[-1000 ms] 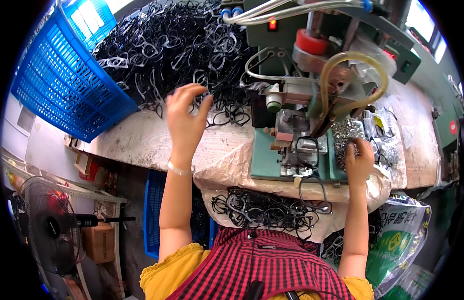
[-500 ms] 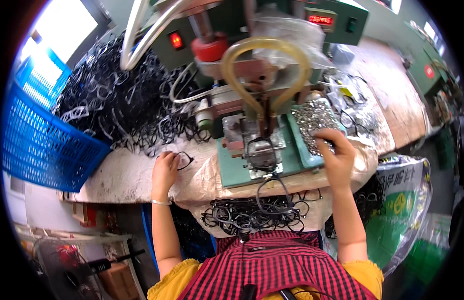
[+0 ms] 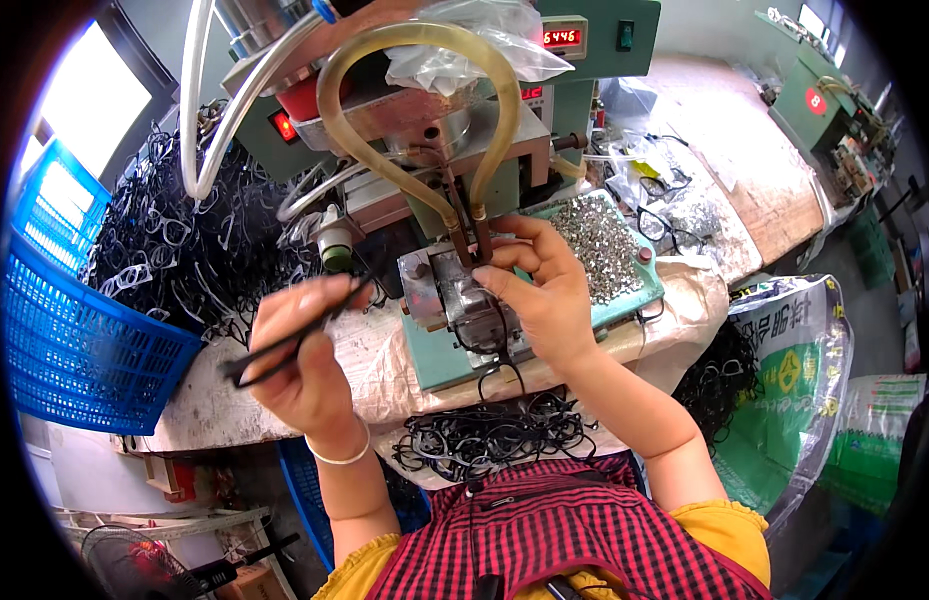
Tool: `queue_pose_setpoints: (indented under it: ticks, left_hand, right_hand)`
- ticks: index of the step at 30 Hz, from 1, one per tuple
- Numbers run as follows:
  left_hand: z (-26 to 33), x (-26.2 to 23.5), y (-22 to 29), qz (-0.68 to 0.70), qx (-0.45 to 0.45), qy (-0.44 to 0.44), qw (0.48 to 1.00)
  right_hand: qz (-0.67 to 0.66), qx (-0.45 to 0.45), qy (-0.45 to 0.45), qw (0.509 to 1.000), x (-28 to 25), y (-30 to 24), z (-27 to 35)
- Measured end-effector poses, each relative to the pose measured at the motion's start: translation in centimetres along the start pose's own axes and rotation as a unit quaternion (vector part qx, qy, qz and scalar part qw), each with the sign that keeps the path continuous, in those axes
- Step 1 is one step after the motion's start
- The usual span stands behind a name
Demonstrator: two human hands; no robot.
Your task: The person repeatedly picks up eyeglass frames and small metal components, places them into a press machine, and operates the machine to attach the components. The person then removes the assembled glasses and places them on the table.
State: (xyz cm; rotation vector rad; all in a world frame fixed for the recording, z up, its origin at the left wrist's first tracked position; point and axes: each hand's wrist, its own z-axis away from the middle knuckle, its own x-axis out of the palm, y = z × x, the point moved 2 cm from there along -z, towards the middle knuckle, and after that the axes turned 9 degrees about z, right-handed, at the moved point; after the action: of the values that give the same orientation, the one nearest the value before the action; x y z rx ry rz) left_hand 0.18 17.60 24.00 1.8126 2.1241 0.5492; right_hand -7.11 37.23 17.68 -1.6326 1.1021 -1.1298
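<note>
- Nearest me, below the bench edge, I see a heap of black eyeglass frames point(image 3: 489, 440) lying in my lap area, above the red checked apron point(image 3: 544, 530).
- My left hand point(image 3: 304, 365) is raised over the cloth-covered bench point(image 3: 384, 370); its grip is closed around a black eyeglass frame point(image 3: 284, 340), which slants from lower left up toward the machine.
- My right hand point(image 3: 544, 290) sits at the metal clamp block point(image 3: 454, 295) on the green base plate point(image 3: 434, 355); thumb and fingers are pinched together at the block's right side. I cannot tell what small part they have hold of.
- A black frame piece point(image 3: 504, 365) hangs down from the block, just under the right hand.
- Behind the right hand, a tray of small silver metal parts point(image 3: 599, 240) lies on the green plate.
- Above the block, a yellowish hose point(image 3: 414, 60) arches over the machine.
- Further left, a big pile of black frames point(image 3: 184, 240) lies beside a blue plastic basket point(image 3: 64, 350).
</note>
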Motion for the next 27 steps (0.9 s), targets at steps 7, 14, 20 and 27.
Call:
queue_pose_setpoints:
  ticks: [7, 14, 20, 27]
  left_hand:
    - [1.5, 1.6, 0.2, -0.126, -0.03, -0.055, 0.99]
    - [3.9, 5.2, -0.8, -0.171, 0.012, -0.251, 0.953]
    - [3.8, 5.3, -0.7, -0.178, -0.006, -0.264, 0.948]
    - [7.3, 2.3, 2.3, -0.337, 0.029, -0.189, 0.922]
  right_hand:
    - [0.226, -0.088, -0.022, 0.97, -2.8, -1.2, 1.2]
    - [0.636, -0.185, 0.095, 0.743, -13.6, 5.4, -0.2]
    - [0.633, -0.271, 0.018, 0.725, -11.1, 4.8, -1.2]
    - [0.504, -0.238, 0.095, 0.825, -12.2, 4.9, -2.7]
